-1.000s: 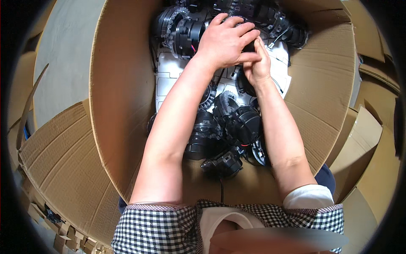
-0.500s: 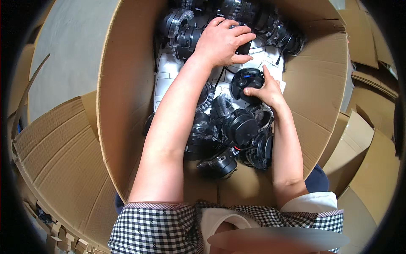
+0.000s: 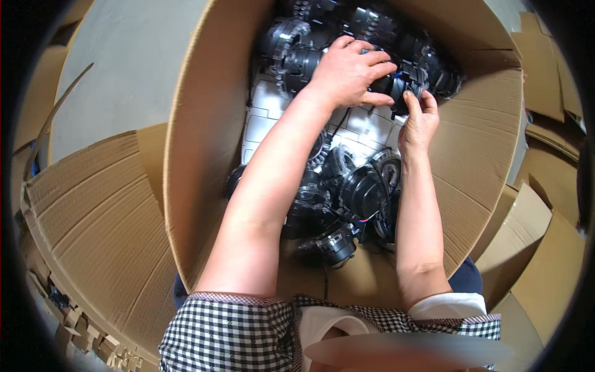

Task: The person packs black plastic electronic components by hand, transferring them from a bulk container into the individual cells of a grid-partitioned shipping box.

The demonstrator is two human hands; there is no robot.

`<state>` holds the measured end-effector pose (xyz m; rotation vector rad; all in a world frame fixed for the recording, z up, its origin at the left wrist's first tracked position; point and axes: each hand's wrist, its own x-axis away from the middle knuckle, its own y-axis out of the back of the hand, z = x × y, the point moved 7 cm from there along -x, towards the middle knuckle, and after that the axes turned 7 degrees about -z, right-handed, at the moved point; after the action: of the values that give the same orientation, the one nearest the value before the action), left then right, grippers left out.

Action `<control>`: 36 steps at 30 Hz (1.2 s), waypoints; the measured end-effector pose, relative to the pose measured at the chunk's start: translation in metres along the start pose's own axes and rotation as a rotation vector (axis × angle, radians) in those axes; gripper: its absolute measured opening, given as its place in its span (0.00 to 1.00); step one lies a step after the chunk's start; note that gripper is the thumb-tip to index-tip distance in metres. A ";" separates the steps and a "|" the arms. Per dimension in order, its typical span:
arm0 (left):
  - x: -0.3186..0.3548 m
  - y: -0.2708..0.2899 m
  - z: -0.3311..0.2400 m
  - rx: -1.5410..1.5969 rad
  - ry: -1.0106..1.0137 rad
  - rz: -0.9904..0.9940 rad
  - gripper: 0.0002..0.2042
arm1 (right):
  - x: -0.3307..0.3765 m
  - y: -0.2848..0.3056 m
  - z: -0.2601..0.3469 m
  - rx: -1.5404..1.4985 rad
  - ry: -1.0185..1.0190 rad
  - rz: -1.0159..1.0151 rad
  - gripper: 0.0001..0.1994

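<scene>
Cardboard walls (image 3: 474, 139); black units (image 3: 364, 192) between

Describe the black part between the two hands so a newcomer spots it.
Inside the big cardboard box, look toward the far end, beyond the white surface. Between the left hand and the right hand sits the black part, a bit of blue near its top. Unlike its neighbours, it has the right hand's fingers at its edge.

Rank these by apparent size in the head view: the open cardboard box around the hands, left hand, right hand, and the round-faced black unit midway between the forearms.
1. Cardboard box
2. Left hand
3. Right hand and round-faced black unit: too alike to rank.
</scene>
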<state>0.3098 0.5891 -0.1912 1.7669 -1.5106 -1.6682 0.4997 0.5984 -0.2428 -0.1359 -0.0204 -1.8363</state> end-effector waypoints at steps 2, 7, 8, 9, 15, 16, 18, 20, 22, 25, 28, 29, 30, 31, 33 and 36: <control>0.004 0.005 0.001 -0.003 -0.019 0.013 0.33 | 0.006 -0.004 -0.009 0.012 0.014 -0.031 0.19; 0.022 0.062 0.005 0.051 0.051 -0.087 0.30 | 0.011 -0.007 -0.034 -0.016 -0.136 -0.037 0.20; 0.032 0.069 0.012 0.072 0.168 -0.116 0.28 | 0.005 -0.003 -0.041 -0.032 -0.162 -0.033 0.20; 0.046 0.077 0.019 0.035 0.350 -0.147 0.25 | 0.002 -0.001 -0.044 -0.024 -0.158 -0.034 0.20; 0.149 0.051 0.040 -0.032 1.157 -0.162 0.35 | -0.001 -0.006 -0.045 -0.038 -0.108 -0.023 0.16; 0.148 0.042 0.040 0.108 1.153 -0.192 0.39 | -0.003 -0.005 -0.046 -0.002 -0.114 -0.007 0.16; 0.142 0.037 0.035 0.140 1.112 -0.218 0.40 | -0.003 -0.001 -0.047 0.037 -0.123 0.003 0.15; 0.124 0.044 0.032 0.065 0.941 -0.207 0.37 | 0.000 -0.001 -0.049 -0.060 -0.183 0.048 0.15; 0.116 0.044 0.038 0.082 0.887 -0.219 0.35 | 0.002 0.003 -0.053 -0.123 -0.223 0.032 0.15; 0.124 0.052 0.040 0.012 0.857 -0.282 0.34 | 0.011 0.002 -0.052 -0.251 -0.339 0.028 0.16; 0.120 0.061 0.042 0.016 0.788 -0.253 0.33 | 0.017 0.000 -0.049 -0.311 -0.428 0.057 0.18; 0.121 0.058 0.046 -0.041 0.770 -0.177 0.35 | 0.016 -0.003 -0.049 -0.304 -0.406 0.094 0.18; 0.119 0.055 0.042 -0.037 0.769 -0.168 0.35 | 0.015 -0.004 -0.049 -0.296 -0.384 0.126 0.18; 0.115 0.056 0.036 -0.140 0.741 -0.170 0.36 | 0.011 -0.009 -0.052 -0.223 -0.356 0.171 0.17; 0.111 0.054 0.022 -0.288 0.680 -0.142 0.40 | 0.010 -0.005 -0.057 -0.174 -0.342 0.141 0.16; 0.110 0.046 -0.006 -0.273 0.349 0.047 0.52 | 0.012 -0.009 -0.051 -0.118 -0.306 0.141 0.15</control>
<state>0.2695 0.4790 -0.2152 1.7458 -1.1065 -1.3773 0.4837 0.5853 -0.2919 -0.4884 -0.1139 -1.6618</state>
